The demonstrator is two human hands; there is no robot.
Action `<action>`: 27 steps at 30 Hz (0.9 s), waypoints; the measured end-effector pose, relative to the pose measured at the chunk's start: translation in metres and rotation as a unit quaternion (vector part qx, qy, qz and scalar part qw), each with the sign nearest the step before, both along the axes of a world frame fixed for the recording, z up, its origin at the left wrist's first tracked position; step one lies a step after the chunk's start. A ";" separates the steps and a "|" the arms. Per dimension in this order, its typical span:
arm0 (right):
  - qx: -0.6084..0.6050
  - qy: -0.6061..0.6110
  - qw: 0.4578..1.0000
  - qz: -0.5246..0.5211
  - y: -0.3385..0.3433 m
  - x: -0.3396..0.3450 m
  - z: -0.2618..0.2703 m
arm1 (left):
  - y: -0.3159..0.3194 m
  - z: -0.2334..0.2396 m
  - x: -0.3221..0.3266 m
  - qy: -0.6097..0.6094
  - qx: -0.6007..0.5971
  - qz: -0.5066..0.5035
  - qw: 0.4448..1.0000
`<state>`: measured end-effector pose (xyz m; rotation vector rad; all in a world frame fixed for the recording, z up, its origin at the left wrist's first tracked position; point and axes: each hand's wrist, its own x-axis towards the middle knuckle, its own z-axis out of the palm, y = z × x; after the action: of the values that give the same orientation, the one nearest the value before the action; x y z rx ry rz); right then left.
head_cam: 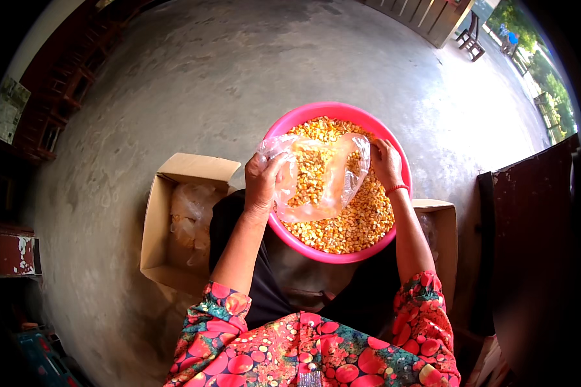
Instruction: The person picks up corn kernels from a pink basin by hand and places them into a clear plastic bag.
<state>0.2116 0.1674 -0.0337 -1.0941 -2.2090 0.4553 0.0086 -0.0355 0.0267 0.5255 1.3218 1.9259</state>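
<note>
A pink plastic basin (401, 145) full of yellow corn kernels (358, 227) stands in front of me, at my knees. Over the corn lies a clear plastic bag (336, 179), spread wide. My left hand (262, 181) grips the bag's left edge between thumb and fingers, beside the basin's left rim. On the right, my right hand (386, 162) is at the bag's right edge, above the corn inside the rim; its fingertips are partly hidden, so whether it grips the plastic is unclear. A red band circles that wrist.
Left of my legs, an open cardboard box (155, 227) holds clear plastic bags (191, 213), some with yellowish contents. Another cardboard box (445, 242) stands on the right, partly behind my forearm. A dark red wooden panel (527, 232) rises at right. A wooden chair (472, 38) stands far off near the doorway.
</note>
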 end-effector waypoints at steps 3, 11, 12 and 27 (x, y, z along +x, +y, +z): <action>0.069 -0.070 0.995 -0.026 -0.001 -0.003 -0.007 | 0.000 -0.003 0.000 0.015 0.010 -0.008 1.000; -0.064 -0.173 0.979 0.082 -0.040 -0.014 -0.005 | 0.000 0.001 0.001 0.009 0.009 -0.001 1.000; -0.058 -0.159 0.982 0.088 -0.044 -0.017 -0.004 | 0.000 0.001 0.000 0.010 0.009 0.002 1.000; -0.447 0.226 0.866 0.005 -0.026 -0.009 0.020 | -0.004 -0.008 -0.002 0.025 0.015 -0.030 0.999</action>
<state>0.2025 0.1414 -0.0134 -1.2244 -1.5585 1.6652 0.0068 -0.0397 0.0184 0.6245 1.2968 1.8969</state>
